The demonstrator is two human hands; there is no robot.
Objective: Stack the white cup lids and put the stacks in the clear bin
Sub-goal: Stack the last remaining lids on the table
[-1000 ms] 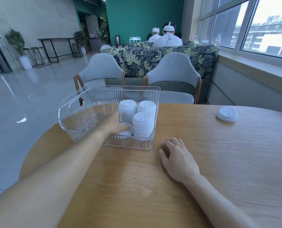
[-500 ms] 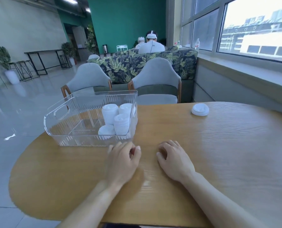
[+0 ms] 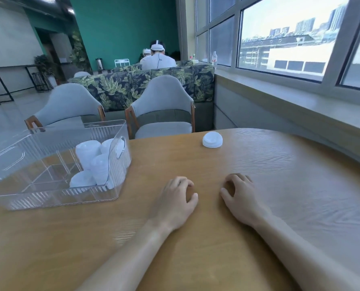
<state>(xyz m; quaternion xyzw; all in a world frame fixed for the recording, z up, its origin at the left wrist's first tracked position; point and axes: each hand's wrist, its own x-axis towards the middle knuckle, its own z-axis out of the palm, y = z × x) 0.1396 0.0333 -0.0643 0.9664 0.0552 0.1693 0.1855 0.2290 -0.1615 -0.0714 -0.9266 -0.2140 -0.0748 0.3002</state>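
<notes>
**Both hands idle on the worktop, one lid still out**

So here both hands are just resting on the wooden worktop (image 3: 259, 164), knuckles up, side by side with a small gap between them. The left hand (image 3: 175, 200) has its fingers loosely curled under, thumb sticking out toward the right one, nothing in it. The right hand (image 3: 241, 196) is the same deal: fingers bent and tucked, fingertips on the wood, holding nothing. Both forearms are bare and run back toward the near edge.

The clear bin (image 3: 55, 198) sits off to the left, well apart from the left hand. It's ribbed plastic with cut-out handles and dividers inside. The stacks of white lids (image 3: 86, 153) are all crowded into its right end: three tall stacks pressed close together plus a shorter pile (image 3: 80, 180) at the front. How many lids are in each, I can't tell through the ribbing.

One loose lid (image 3: 212, 140) sits dome-up near the far edge of the worktop, well apart from the hands and the bin.

Behind the worktop are two grey chairs (image 3: 162, 110), a leaf-print sofa back (image 3: 141, 85), and big windows on the right.
</notes>
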